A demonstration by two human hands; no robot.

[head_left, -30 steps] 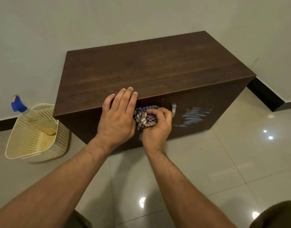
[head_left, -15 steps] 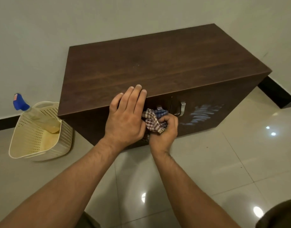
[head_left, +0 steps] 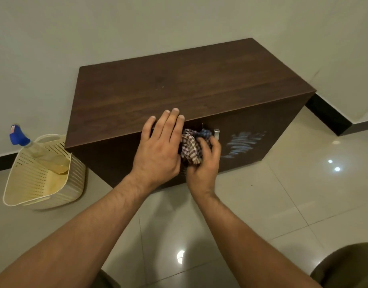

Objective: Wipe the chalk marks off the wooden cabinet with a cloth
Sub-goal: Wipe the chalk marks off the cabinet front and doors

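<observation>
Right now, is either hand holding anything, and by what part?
The right hand grips the bunched checked cloth, fingers curled round its right side. The left hand holds nothing; it rests flat on the cabinet front edge.

A cream perforated basket (head_left: 76,179) sits on the glossy tiled floor (head_left: 262,204) near the pale wall (head_left: 116,28). A spray bottle (head_left: 40,152) with a blue nozzle leans tilted inside it. Dark skirting (head_left: 328,119) lines the wall's foot.

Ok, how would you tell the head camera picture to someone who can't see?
A right hand grips a checked cloth against the front of a dark wooden cabinet, the left hand resting on its top edge. Pale chalk marks show further right on the front; a spray bottle leans in a cream basket.
</observation>
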